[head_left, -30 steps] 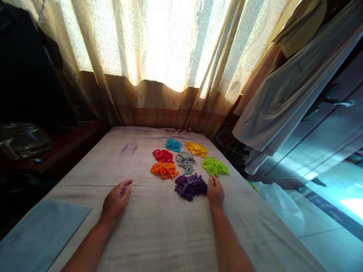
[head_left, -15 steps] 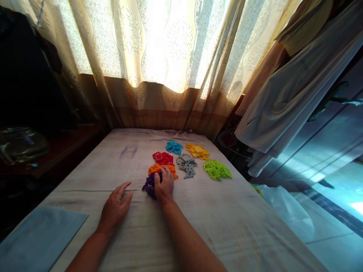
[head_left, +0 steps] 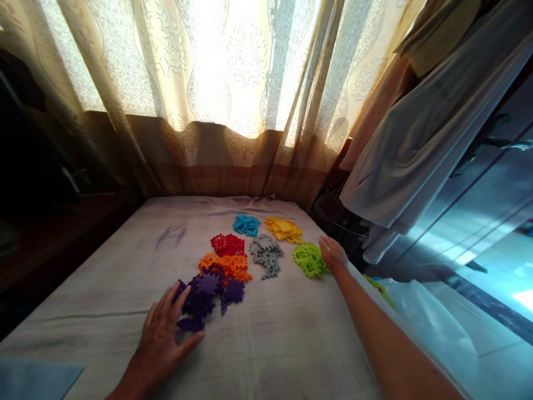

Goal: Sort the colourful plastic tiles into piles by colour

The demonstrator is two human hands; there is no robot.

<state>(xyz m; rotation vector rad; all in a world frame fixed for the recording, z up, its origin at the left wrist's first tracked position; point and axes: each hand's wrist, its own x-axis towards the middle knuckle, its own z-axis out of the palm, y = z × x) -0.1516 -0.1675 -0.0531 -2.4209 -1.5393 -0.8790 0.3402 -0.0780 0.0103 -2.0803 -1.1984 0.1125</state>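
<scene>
Small toothed plastic pieces lie in colour piles on the cloth-covered surface. My left hand [head_left: 166, 328], fingers spread, rests at the left side of the purple pile [head_left: 200, 297]. Just behind the purple are the orange pile [head_left: 229, 266] and red pile [head_left: 227, 244]. A grey pile [head_left: 266, 254] sits to their right, with blue [head_left: 246, 225] and yellow [head_left: 285, 229] piles farther back. My right hand [head_left: 333, 253] is at the right edge of the green pile [head_left: 308, 259]; its fingers are partly hidden and I cannot make out whether they hold anything.
A light blue sheet [head_left: 39, 378] lies at the near left corner. Past the right edge hang clothes [head_left: 400, 150], above a clear plastic bag [head_left: 433, 322] with colourful contents. A patterned curtain [head_left: 233, 144] closes off the far side.
My right hand has left the purple pile and moved right to the green one. My left hand has come to the purple pieces, which are now more spread out. The view has shifted slightly.
</scene>
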